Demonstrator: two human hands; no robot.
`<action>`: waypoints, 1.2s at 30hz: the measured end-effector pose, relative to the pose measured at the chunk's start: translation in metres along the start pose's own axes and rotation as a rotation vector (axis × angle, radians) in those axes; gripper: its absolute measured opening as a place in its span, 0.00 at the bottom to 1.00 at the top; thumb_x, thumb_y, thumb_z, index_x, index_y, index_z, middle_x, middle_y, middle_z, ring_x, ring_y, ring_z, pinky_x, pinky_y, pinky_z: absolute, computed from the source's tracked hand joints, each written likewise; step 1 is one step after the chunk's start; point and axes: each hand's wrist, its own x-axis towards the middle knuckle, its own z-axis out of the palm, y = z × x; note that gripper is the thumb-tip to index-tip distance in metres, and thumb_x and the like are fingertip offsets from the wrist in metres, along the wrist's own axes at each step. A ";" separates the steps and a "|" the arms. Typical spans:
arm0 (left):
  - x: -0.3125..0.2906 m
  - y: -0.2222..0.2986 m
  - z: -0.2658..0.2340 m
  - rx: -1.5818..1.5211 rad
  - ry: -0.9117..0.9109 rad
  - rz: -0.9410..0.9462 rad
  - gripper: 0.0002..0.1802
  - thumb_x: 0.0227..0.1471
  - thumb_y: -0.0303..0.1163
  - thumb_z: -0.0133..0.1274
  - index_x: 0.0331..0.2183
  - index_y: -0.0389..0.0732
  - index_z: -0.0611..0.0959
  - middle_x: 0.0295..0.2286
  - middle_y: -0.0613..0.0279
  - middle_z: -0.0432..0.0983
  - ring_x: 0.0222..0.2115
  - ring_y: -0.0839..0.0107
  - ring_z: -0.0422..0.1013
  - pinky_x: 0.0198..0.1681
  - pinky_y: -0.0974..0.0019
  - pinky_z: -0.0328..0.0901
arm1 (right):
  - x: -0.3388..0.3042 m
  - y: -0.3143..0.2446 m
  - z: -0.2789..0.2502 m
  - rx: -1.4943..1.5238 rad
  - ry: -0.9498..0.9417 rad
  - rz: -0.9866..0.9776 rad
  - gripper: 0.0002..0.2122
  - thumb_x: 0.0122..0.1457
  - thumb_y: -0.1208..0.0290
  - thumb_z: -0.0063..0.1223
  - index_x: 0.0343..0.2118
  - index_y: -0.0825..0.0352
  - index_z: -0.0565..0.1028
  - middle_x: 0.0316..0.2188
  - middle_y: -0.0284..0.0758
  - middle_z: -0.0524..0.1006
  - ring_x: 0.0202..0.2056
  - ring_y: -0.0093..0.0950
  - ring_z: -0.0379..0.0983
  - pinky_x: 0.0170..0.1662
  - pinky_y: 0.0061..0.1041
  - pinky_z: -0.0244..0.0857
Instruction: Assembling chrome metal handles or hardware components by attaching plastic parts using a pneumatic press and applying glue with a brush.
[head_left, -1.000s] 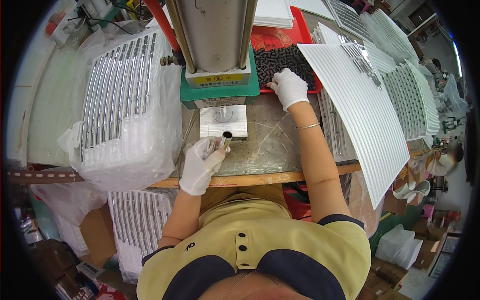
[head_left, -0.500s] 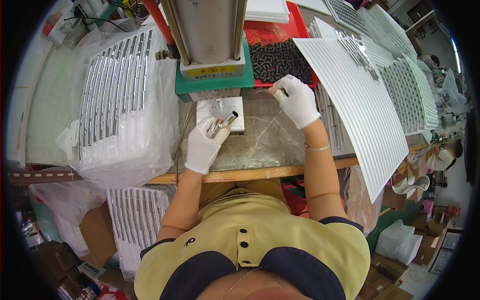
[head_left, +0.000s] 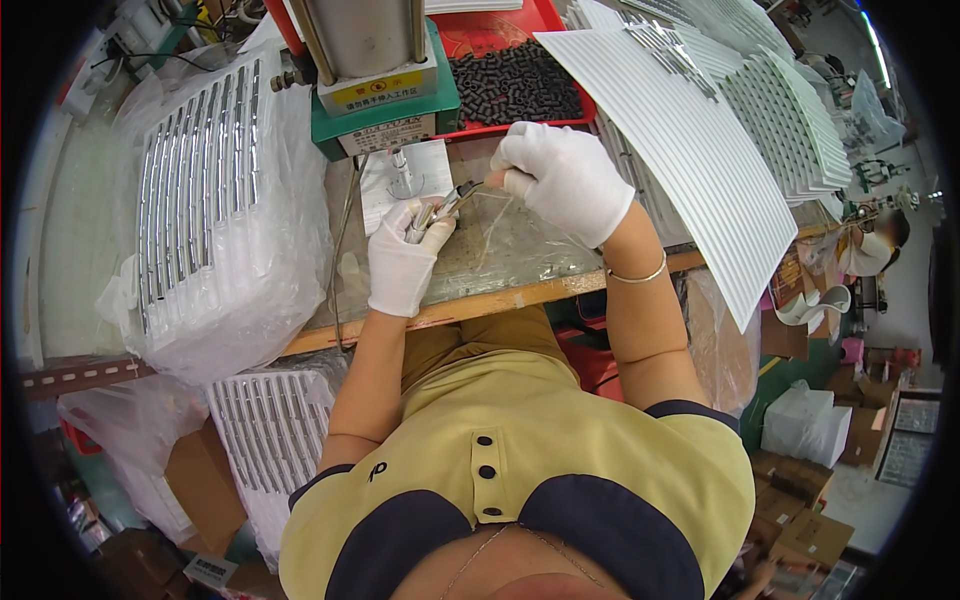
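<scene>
My left hand, in a white glove, is closed round several short shiny metal tubes. Their ends point up and to the right, and one end looks dark. Close to that end, my right hand, also gloved, pinches with finger and thumb; whatever it holds is too small to make out. Just beyond my left hand lies a pale metal base plate with a small upright metal post on it. Above the plate stands a press with a green head.
A red tray of small black cylindrical parts sits behind my right hand. On the right, a ribbed white sheet carries loose metal tubes. Plastic-wrapped rows of tubes stand left. The wooden table edge runs nearest me.
My right hand has come from beside the red tray toward me and to the tube ends at my left hand. The whole view has shifted, and my left hand still grips the tubes.
</scene>
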 end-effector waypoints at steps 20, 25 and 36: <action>0.003 -0.017 0.005 -0.053 0.000 -0.098 0.11 0.47 0.24 0.55 0.36 0.36 0.78 0.21 0.75 0.68 0.17 0.88 0.58 0.18 0.81 0.53 | 0.032 0.199 -0.075 0.303 0.020 1.036 0.12 0.55 0.65 0.43 0.33 0.65 0.76 0.28 0.40 0.78 0.33 0.38 0.73 0.38 0.30 0.66; 0.008 -0.025 0.007 -0.083 -0.017 -0.131 0.13 0.47 0.27 0.56 0.38 0.37 0.77 0.21 0.73 0.68 0.16 0.86 0.59 0.17 0.81 0.53 | 0.020 0.268 -0.068 -0.354 -0.154 0.852 0.19 0.53 0.57 0.46 0.41 0.67 0.76 0.41 0.46 0.75 0.43 0.42 0.72 0.47 0.35 0.65; 0.004 -0.024 -0.003 -0.200 -0.086 -0.252 0.14 0.45 0.23 0.54 0.38 0.35 0.75 0.26 0.70 0.70 0.23 0.84 0.63 0.23 0.80 0.58 | 0.124 0.238 -0.034 -0.142 -0.081 0.661 0.19 0.52 0.54 0.47 0.37 0.66 0.78 0.40 0.47 0.75 0.43 0.41 0.71 0.48 0.33 0.64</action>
